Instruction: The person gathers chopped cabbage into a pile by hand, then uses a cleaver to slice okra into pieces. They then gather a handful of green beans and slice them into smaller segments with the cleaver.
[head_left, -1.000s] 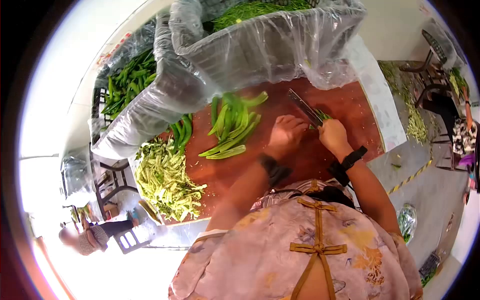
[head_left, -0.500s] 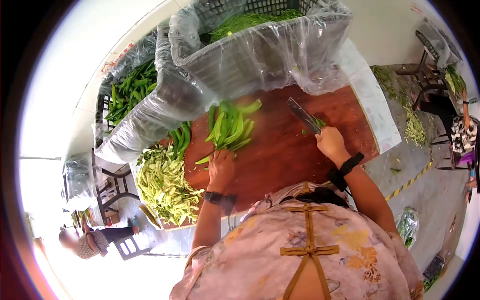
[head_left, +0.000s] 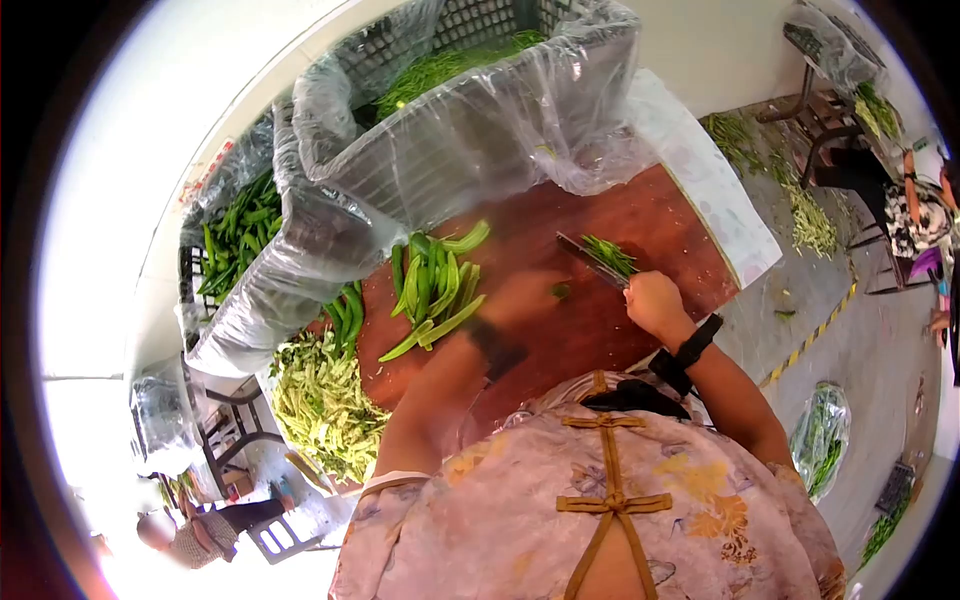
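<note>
My right hand (head_left: 655, 302) is closed around the handle of a knife (head_left: 592, 260), its blade pointing up and left over the red-brown board (head_left: 530, 380). Thin green pepper strips (head_left: 610, 254) lie close beside the blade. Motion smears my left hand (head_left: 535, 300) over the middle of the board, so its fingers cannot be made out; a small green piece (head_left: 560, 291) shows near it. Left of that hand is a heap of split green peppers (head_left: 435, 285). Whole green peppers (head_left: 345, 318) rest at the board's left edge.
A plastic-lined crate (head_left: 470, 150) of green shreds stands behind the board, and another crate (head_left: 240, 320) of whole peppers stands left. Pale pepper scraps (head_left: 325, 410) are piled at the near left. Other people (head_left: 915, 215) sit at right and lower left. A bagged bundle (head_left: 822, 440) lies on the floor.
My left hand has left the split peppers and swept right toward the knife. More green strips now show beside the blade. The whole view has shifted slightly.
</note>
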